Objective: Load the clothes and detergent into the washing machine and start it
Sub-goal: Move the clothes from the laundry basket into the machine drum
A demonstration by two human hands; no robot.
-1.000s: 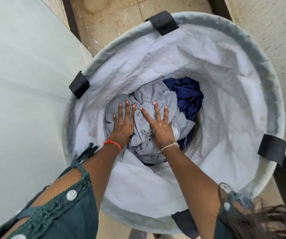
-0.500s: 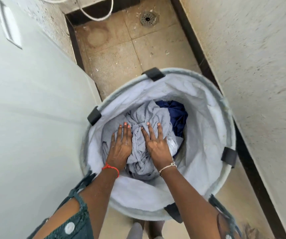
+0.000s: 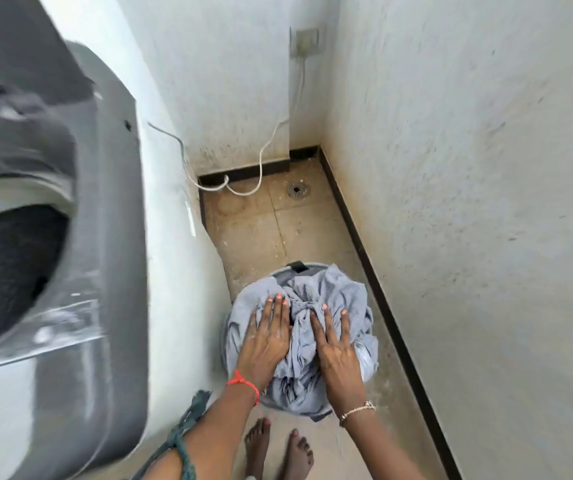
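A bundle of grey clothes is raised between my two hands, over the laundry basket, whose rim and black tab show just behind it. My left hand lies on the bundle's left side with straight fingers. On the bundle's right side my right hand lies the same way; both thumbs are hidden. The washing machine stands at the left, its top open and its dark drum visible.
A rough white wall runs close along the right, leaving a narrow strip of tiled floor. A white cable hangs from a wall socket to the floor near a drain. My bare feet stand in front of the basket.
Both hands have come up with the grey bundle from the bottom of the basket to above its rim. The view has risen, and the open machine top has come into sight.
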